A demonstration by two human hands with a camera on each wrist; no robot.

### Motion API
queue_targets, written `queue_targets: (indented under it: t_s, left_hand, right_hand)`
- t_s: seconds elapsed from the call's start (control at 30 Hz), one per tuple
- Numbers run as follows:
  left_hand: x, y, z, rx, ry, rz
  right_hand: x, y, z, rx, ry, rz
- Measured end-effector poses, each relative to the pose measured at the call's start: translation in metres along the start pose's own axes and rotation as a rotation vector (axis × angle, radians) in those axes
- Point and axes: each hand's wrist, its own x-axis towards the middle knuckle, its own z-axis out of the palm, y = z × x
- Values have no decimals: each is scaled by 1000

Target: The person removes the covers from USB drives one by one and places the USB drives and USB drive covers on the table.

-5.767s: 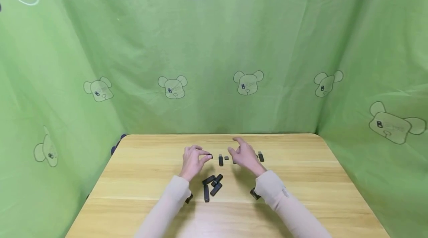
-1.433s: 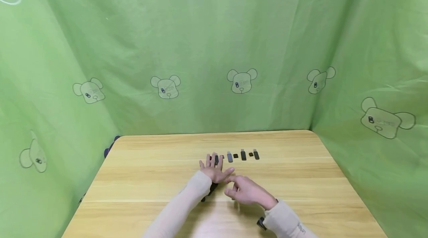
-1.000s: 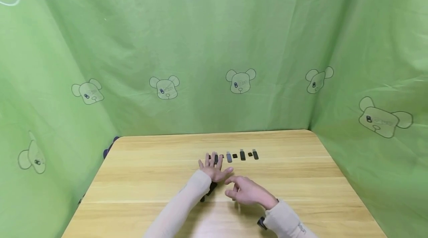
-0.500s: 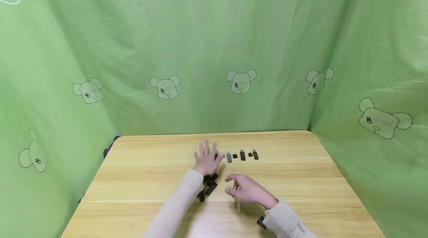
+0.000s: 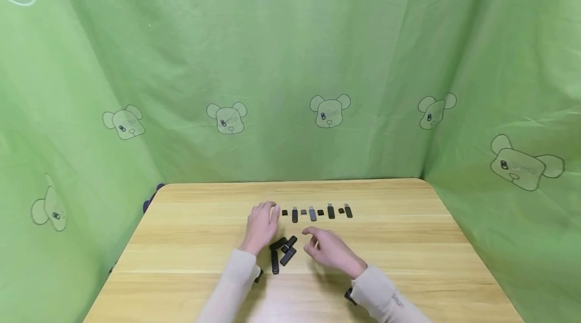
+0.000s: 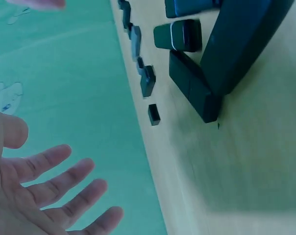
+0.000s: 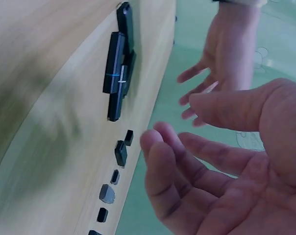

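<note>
In the head view my left hand is just left of a row on the table, holding nothing. Its fingers are relaxed and apart in the left wrist view. A small black cap is the row's leftmost piece, beside a black USB stick with its plug bare. Further right, small caps alternate with a grey-blue USB stick and two dark ones. Nearer me lies a pile of black USB sticks, between both hands. My right hand hovers right of the pile, fingers loosely bent and nothing in them.
The wooden table ends at a green printed curtain behind and on both sides. A dark wrist device shows by the right sleeve.
My left hand has left the row's left end, moving left and nearer me, its fingers less spread. The cap it pinched earlier seems to lie there. My right hand has come down from the row.
</note>
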Motion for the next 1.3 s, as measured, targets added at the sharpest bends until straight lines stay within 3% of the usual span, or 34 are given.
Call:
queue_targets:
  t_s: [0.2, 0.37, 0.67, 1.03, 1.3]
  left_hand:
    - [-29, 6, -8, -28, 68, 47]
    - [-42, 14, -12, -51, 111, 75]
    - [-63, 23, -10, -86, 98, 34]
    - [-76, 26, -1, -95, 127, 68]
    - [-88, 22, 1, -131, 111, 4]
  right_hand:
    - [11, 4, 6, -38, 43, -25]
    - [21, 4, 7, -68, 66, -52]
    - [30, 6, 20, -107, 39, -60]
    - [48, 14, 32, -183, -1, -79]
    - [49, 17, 42, -211, -5, -93]
